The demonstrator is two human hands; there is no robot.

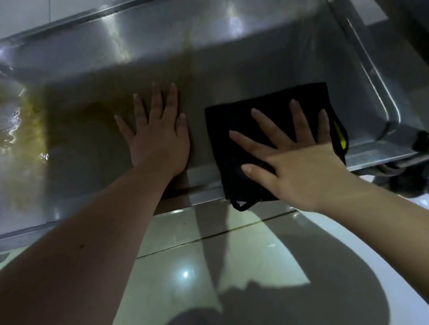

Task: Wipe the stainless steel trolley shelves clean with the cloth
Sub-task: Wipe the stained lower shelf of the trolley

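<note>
Cloth (268, 108), black, folded, lies on trolley shelf (249, 59) draped over its near rim, right hand (296, 161) pressing it with flat splayed fingers, left hand (156, 134) flat and bare beside it, mid-wipe; next probably sweep toward yellowish smear (27, 122) beyond left hand.

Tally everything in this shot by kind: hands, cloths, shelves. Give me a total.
Hands: 2, the left hand flat on the steel and the right hand pressing the cloth
Cloths: 1, the black cloth
Shelves: 1, the trolley shelf
Total: 4
</note>
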